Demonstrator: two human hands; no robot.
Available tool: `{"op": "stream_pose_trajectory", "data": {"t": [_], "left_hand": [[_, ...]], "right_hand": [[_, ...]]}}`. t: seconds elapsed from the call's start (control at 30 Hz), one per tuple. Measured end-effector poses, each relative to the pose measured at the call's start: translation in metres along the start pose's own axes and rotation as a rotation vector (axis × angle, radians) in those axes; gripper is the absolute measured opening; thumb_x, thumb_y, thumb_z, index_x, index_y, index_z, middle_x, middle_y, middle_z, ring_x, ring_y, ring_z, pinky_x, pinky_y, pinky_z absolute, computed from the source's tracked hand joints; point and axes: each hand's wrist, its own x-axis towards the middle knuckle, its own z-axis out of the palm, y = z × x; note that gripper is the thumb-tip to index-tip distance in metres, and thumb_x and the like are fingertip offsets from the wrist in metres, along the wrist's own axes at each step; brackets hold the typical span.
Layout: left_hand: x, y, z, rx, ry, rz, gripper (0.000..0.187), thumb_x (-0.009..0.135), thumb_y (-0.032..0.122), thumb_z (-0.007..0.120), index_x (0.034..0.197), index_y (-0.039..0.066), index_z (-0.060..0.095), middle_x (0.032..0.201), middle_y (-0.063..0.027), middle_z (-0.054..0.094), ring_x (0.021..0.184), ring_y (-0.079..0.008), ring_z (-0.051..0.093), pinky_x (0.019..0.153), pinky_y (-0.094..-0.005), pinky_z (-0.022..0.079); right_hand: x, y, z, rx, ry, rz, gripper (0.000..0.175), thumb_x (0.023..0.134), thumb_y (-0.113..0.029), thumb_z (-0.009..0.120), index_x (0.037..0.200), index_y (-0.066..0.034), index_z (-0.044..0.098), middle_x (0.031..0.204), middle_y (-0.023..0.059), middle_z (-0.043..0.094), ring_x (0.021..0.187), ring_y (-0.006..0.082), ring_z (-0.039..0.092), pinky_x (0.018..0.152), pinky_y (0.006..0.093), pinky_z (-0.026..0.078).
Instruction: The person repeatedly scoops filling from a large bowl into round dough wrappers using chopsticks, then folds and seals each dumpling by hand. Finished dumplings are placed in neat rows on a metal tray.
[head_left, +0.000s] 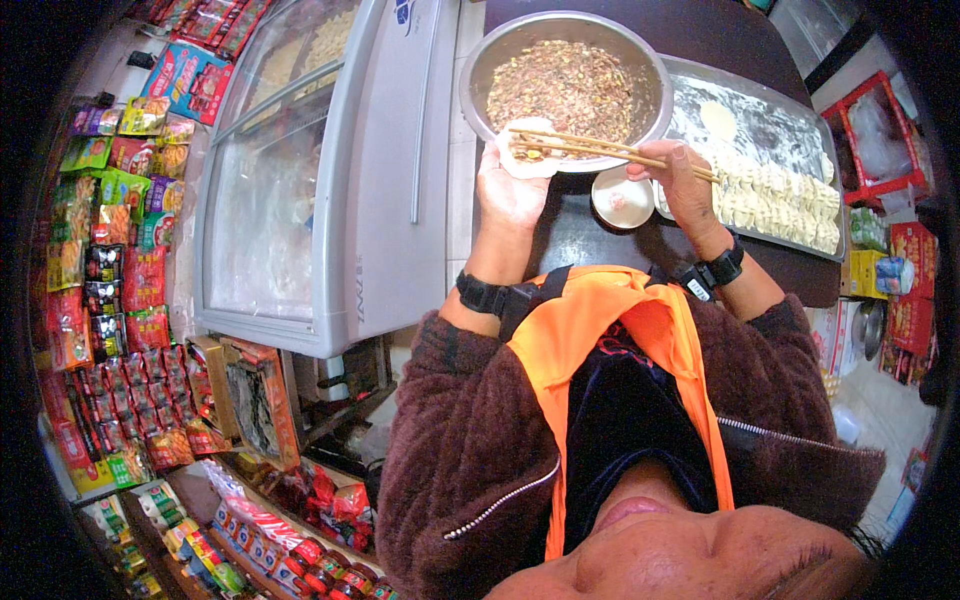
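On the palm of my left hand (511, 196) lies a round dumpling wrapper (531, 165), at the near rim of a large steel bowl (660, 90). Some minced filling (574, 82) sits on the wrapper, and much more of it fills the bowl. My right hand (684, 184) grips a pair of wooden chopsticks (600, 148), whose tips reach over the wrapper. Below the chopsticks stands a small white bowl (622, 201) with a little pale matter inside. Right of my right hand, a floured metal tray (780, 124) holds rows of folded dumplings (776, 199) and one flat wrapper (718, 120).
The dark table (574, 244) carries the bowls and tray. A glass-topped chest freezer (382, 172) stands close on the left. Beyond it are shelves of packaged snacks (124, 247). Boxes and a red-framed case (877, 142) are at the right.
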Motion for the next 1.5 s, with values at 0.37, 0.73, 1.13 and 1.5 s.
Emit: {"op": "stream_pose_trajectory", "data": {"t": [0.37,0.73,1.13,1.5], "left_hand": [[0.007,0.000,-0.015,0.054,0.063,-0.011,0.047,0.103,0.035,0.026,0.125,0.001,0.049,0.125,-0.0188,0.057,0.116,-0.0351,0.056,0.098,-0.0520,0.048],[-0.008,0.014,-0.034,0.061,0.110,-0.078,0.056,0.102,0.041,0.030,0.133,-0.004,0.042,0.135,-0.0241,0.050,0.126,-0.0389,0.048,0.105,-0.0569,0.039],[-0.022,0.034,-0.053,0.012,0.132,-0.205,0.059,0.101,0.041,0.036,0.136,-0.006,0.041,0.140,-0.0251,0.045,0.131,-0.0409,0.042,0.111,-0.0614,0.028],[-0.037,0.043,-0.047,0.054,-0.029,-0.341,0.062,0.101,0.049,0.032,0.137,-0.001,0.042,0.137,-0.0199,0.050,0.127,-0.0355,0.048,0.107,-0.0541,0.038]], "right_hand": [[0.005,-0.010,-0.010,-0.098,0.084,-0.056,0.047,0.104,-0.035,0.041,0.107,0.0066,0.062,0.090,0.0172,0.068,0.080,0.0210,0.069,0.077,0.0315,0.057],[0.041,0.041,-0.043,-0.628,0.163,0.101,0.034,0.097,-0.030,0.058,0.094,0.0020,0.068,0.081,0.0056,0.066,0.073,0.0123,0.059,0.066,0.0264,0.049],[-0.046,0.014,-0.014,-1.059,0.119,0.075,0.029,0.087,-0.025,0.068,0.104,-0.0014,0.068,0.083,0.0087,0.059,0.067,0.0159,0.056,0.062,0.0293,0.047],[-0.039,0.099,-0.013,-1.721,-0.427,-0.030,0.062,0.089,-0.055,0.054,0.107,0.0034,0.066,0.125,0.0201,0.059,0.122,0.0364,0.049,0.111,0.0485,0.028]]}}
